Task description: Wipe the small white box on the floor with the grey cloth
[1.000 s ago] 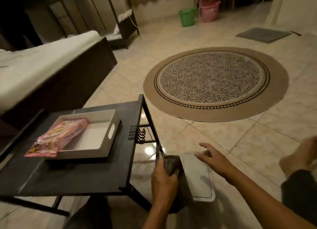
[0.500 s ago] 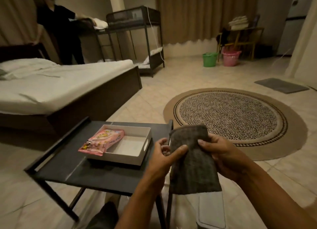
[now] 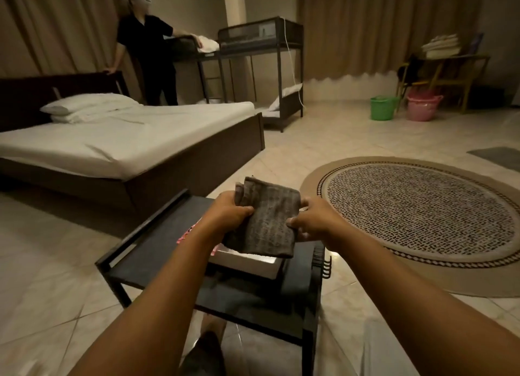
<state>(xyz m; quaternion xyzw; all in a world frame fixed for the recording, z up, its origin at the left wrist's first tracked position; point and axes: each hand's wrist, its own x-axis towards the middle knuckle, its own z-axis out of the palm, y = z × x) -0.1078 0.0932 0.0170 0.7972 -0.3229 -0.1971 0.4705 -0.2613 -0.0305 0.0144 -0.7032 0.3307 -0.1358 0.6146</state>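
Head view: both hands pinch the folded grey cloth point(image 3: 266, 219) above the black table's far edge point(image 3: 157, 243), left hand point(image 3: 229, 214) and right hand point(image 3: 315, 221) gripping opposite sides, its long axis pointing away.

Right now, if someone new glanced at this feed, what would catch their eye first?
First, the grey cloth held up in mid-frame, gripped by the left hand and the right hand above the black table. Next, the big round rug on the tiles to the right, then the white bed at left with a person standing behind it.
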